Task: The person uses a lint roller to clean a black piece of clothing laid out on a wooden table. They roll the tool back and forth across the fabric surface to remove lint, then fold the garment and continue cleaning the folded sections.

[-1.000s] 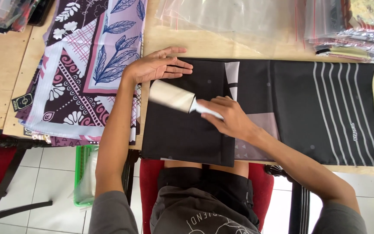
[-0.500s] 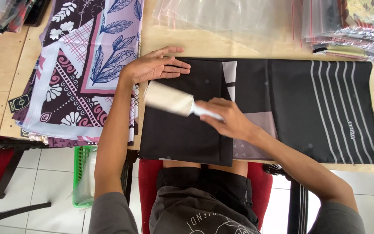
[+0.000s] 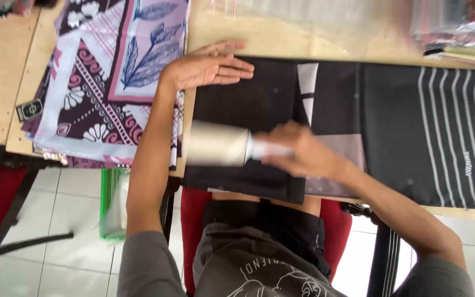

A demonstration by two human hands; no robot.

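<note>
Right hand (image 3: 302, 151) around lint roller (image 3: 219, 144)

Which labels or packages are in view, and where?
Small woven label: dark rectangle with pale edging, at the left edge of the patterned purple cloth.
Small pale print: on the black striped cloth, right side.
Clear plastic bags: stacked top right, blurred, reddish seams.

Lint roller (image 3: 218, 144): pale cylinder, white handle, motion-blurred, lying crosswise on left end of folded black cloth (image 3: 391, 121). Cloth flat on table, white stripes at right.
</note>
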